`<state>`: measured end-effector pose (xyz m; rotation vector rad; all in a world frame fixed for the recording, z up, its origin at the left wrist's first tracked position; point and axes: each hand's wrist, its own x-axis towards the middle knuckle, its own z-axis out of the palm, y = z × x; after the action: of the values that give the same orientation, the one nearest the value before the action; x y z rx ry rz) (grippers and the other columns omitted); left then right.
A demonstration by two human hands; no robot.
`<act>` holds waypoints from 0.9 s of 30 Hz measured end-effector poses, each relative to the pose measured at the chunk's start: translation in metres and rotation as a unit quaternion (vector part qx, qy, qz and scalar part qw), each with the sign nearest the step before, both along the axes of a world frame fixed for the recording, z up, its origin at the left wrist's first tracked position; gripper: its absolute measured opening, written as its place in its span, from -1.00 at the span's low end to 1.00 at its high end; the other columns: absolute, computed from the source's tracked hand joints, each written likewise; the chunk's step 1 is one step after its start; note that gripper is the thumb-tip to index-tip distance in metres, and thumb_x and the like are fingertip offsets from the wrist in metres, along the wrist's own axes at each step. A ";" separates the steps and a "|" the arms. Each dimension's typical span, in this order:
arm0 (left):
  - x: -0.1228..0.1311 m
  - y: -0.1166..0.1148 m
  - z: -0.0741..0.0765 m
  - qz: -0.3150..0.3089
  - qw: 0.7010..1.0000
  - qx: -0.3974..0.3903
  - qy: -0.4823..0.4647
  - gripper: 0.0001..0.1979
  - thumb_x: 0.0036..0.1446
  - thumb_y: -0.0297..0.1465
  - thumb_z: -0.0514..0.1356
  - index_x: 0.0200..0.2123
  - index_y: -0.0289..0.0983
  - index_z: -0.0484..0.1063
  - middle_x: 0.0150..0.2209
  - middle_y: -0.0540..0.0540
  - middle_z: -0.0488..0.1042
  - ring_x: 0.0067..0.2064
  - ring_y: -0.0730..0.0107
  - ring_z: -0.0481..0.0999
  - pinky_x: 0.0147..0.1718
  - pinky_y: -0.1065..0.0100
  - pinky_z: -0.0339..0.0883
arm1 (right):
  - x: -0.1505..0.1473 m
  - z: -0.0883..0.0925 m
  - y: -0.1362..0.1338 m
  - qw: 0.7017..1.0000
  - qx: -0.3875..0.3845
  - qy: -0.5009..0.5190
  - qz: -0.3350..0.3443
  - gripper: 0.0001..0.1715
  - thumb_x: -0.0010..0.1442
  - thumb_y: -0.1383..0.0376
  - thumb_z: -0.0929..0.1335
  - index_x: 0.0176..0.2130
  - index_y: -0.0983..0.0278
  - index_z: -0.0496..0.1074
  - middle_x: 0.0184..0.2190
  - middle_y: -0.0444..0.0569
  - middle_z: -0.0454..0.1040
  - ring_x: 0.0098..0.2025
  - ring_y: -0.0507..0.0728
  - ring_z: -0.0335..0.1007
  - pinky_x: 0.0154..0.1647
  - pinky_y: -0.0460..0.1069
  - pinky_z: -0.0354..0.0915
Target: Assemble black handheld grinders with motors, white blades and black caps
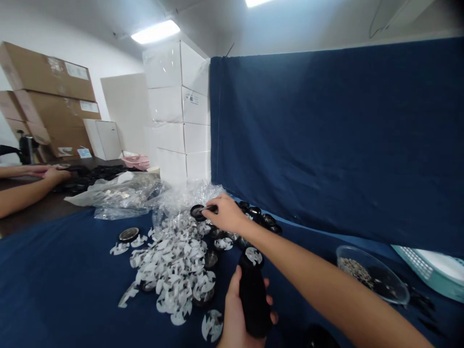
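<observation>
My left hand [234, 314] is wrapped round a dark black cylinder [253, 302], held upright near the front of the table. A white cut-out plastic piece [253, 256] lies on its top end. Further out, my right hand [226, 212] pinches a black round cap [210, 209] between thumb and fingers, just beside another black round cap [196, 212]. A large heap of white cut-out plastic pieces [174, 266] spreads to the left of both hands. Several black round caps [267, 220] lie behind and under my right forearm, some with white pieces on them.
Clear plastic bags [126, 193] lie behind the heap. At the right are a clear bowl of small parts [373, 275] and a teal basket [431, 270]. White boxes [183, 116] and a blue cloth [333, 145] stand behind. Another person's hands [50, 174] work at the far left.
</observation>
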<state>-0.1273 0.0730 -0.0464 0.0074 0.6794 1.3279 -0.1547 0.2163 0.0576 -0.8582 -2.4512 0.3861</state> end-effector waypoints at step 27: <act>0.013 -0.013 0.015 -0.095 0.988 0.075 0.095 -0.49 0.27 -0.04 -0.02 -0.33 -0.34 0.48 -0.53 -0.04 0.47 -0.61 0.43 0.40 -0.75 0.42 0.26 | 0.193 0.004 -0.092 0.980 0.093 -0.153 0.082 -0.28 0.23 0.22 0.36 0.29 0.33 0.14 0.11 0.16 0.31 0.11 0.27 0.30 0.09 0.16 0.36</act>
<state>-0.1147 0.0600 -0.0311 0.3168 0.7182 1.2008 0.0388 0.1244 0.0617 -0.6789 -2.7998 0.0804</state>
